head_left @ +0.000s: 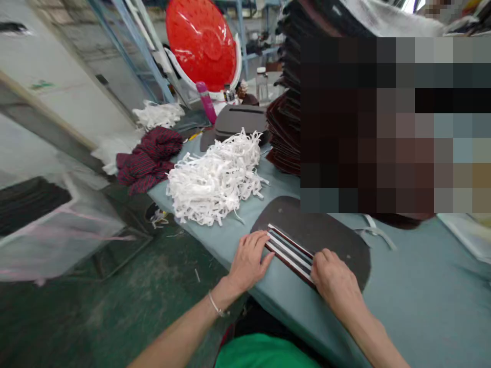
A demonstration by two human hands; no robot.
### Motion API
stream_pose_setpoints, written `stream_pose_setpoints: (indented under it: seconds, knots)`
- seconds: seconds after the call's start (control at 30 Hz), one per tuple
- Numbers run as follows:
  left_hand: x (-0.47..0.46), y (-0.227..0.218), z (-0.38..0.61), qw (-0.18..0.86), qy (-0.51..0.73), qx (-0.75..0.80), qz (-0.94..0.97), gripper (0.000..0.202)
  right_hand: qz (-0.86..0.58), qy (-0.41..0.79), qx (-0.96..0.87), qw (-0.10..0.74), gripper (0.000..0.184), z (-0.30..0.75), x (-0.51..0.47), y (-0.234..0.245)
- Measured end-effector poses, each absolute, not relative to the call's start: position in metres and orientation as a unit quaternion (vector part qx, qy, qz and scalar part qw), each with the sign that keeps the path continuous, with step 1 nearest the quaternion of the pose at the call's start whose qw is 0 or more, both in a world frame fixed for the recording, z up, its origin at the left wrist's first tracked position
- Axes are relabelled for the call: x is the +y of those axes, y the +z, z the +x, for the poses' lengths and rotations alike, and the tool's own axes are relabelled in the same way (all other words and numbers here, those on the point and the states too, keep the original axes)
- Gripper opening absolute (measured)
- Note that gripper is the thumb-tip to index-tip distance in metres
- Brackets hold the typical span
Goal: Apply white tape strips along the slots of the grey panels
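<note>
- Workbench: a grey-blue padded table top (pixel 433 266) runs away from the person, with a dark green painted floor (pixel 115 301) beside it. Blue metal shelving (pixel 130 41) stands in the background.
- Left hand (pixel 249 260): fingers extended and released, lying flat against one end of the striped strips. A thin bracelet (pixel 215 305) sits on the wrist.
- Right hand (pixel 335 281): fingers lightly curved over the other end of the same strips. Whether they are gripping cannot be determined.
- Work item: striped strips (pixel 289 253), white alternating with dark, lie side by side between the two hands. They rest on a dark brown rounded panel (pixel 337 240), which lies flat on the table at the near edge.
- Beyond the panel: a loose heap of white strips (pixel 215 181) sits on the table, touching a crumpled dark red striped cloth (pixel 148 158).
- Further along: a grey rounded panel with a slot (pixel 240 122), a tall stack of dark panels (pixel 284 133) and a pink bottle (pixel 206 101).
- Background: a large red round plastic lid (pixel 201 43) stands tilted behind the table.
- Left of the table: a translucent plastic bin (pixel 49 225) stands on the floor.
- Upper right of the view is pixelated; contents cannot be read.
- Nearest the camera: a green garment (pixel 264 352) at the bottom edge.
</note>
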State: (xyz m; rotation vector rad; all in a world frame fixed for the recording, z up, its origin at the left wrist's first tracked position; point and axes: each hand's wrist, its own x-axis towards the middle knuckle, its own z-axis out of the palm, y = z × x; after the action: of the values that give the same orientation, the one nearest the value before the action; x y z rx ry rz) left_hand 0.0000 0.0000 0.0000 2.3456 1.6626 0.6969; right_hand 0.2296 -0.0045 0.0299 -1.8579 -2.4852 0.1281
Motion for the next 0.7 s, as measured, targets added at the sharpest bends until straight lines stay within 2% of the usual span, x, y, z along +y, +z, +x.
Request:
stream_pose_setpoints:
  seconds: [0.1, 0.33, 0.43, 0.57, 0.7]
  knots:
    - [0.001, 0.001, 0.001, 0.088, 0.248, 0.564, 0.783, 0.037, -0.618, 0.076, -0.781, 0.048, 0.007, 0.228, -0.005, 0.024]
    - [0.002, 0.002, 0.0, 0.097, 0.249, 0.567, 0.779, 0.036, -0.6, 0.074, -0.791, 0.09, 0.016, 0.171, 0.018, 0.021]
    - [0.002, 0.004, -0.001, 0.099, 0.242, 0.571, 0.778, 0.044, -0.576, 0.079, -0.806, 0.115, 0.019, 0.143, 0.029, 0.019]
    - [0.004, 0.008, -0.001, 0.097, 0.204, 0.559, 0.798, 0.055, -0.531, 0.008, -0.836, 0.138, 0.027, 0.124, 0.029, 0.012]
    - [0.005, 0.009, 0.0, 0.089, 0.172, 0.553, 0.81, 0.044, -0.51, -0.074, -0.846, 0.134, 0.026, 0.133, 0.014, 0.005]
